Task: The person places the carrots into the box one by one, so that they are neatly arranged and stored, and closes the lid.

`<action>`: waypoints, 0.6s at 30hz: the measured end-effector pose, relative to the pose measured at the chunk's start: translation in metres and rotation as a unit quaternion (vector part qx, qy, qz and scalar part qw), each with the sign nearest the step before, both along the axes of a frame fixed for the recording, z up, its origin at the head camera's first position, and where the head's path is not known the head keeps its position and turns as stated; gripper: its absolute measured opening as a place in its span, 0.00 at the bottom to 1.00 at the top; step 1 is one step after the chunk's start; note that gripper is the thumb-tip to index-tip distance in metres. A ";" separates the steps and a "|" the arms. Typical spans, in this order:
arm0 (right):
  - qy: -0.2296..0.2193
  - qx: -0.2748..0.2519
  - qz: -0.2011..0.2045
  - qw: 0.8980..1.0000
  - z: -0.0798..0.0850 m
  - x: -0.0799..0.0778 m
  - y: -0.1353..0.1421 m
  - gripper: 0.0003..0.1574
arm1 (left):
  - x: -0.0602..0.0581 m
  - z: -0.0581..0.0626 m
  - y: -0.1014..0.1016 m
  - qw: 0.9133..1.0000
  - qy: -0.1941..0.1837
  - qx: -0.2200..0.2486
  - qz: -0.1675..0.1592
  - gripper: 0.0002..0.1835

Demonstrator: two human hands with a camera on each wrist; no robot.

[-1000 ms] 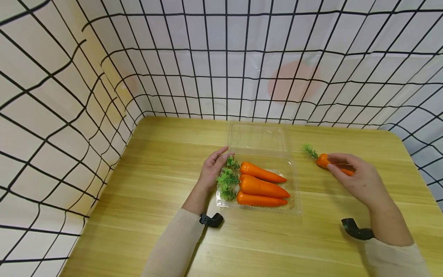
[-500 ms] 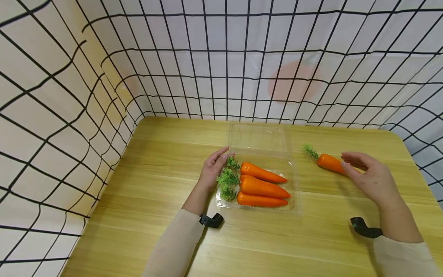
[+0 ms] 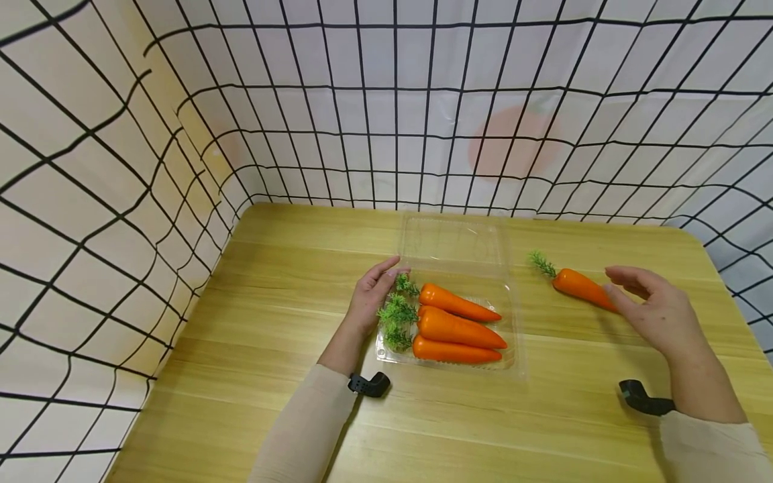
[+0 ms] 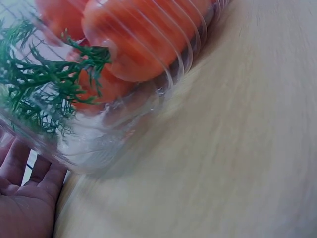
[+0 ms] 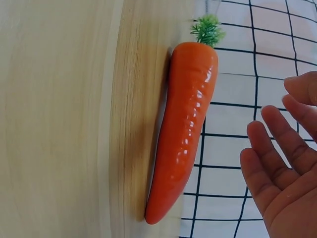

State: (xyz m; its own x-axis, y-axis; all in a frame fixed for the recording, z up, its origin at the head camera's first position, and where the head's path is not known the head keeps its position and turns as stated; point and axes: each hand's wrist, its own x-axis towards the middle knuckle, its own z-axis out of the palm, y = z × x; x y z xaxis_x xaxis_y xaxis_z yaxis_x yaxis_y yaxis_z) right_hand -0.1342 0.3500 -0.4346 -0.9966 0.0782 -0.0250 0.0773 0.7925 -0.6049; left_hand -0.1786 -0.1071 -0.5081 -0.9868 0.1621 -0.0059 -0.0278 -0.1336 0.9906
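My left hand [image 3: 370, 295] rests against the left wall of a clear plastic clamshell box [image 3: 515, 322]. Its fingers [image 4: 43, 171] lie relaxed along the box's outside. Inside, three orange toy carrots show: a back carrot [image 3: 455, 302], a middle carrot [image 3: 461, 328] and a front carrot [image 3: 455, 350], with green tops toward my left hand. A single carrot [image 3: 578, 285] lies on the table to the right of the box, its tip toward my right hand [image 3: 655, 312]. That hand is beside the tip, fingers loosely spread, apart from the carrot in the right wrist view.
The box's clear lid [image 3: 449, 238] lies folded back behind it. Black-and-white grid cloth [image 3: 338, 107] stands along the back and sides of the wooden table [image 3: 290, 268].
My right hand has drawn away to the right from the single carrot, uncovering its body. The carrot's tip has turned slightly toward me. My left hand has stayed in place.
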 end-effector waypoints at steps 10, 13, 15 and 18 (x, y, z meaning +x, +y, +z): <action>-0.018 0.002 0.008 1.000 -0.002 -0.005 0.005 0.38 | 0.000 -0.001 0.000 1.000 0.001 -0.001 0.006 0.24; -0.041 0.005 0.025 0.999 -0.002 -0.007 0.006 0.41 | 0.000 0.000 0.000 1.000 0.001 -0.002 0.008 0.24; -0.056 0.011 0.036 0.998 -0.004 -0.008 0.006 0.43 | 0.001 0.000 0.000 1.000 0.001 -0.003 0.009 0.23; -0.071 0.021 0.045 0.996 -0.007 -0.008 0.005 0.46 | 0.001 0.000 0.000 1.000 0.001 -0.006 0.008 0.23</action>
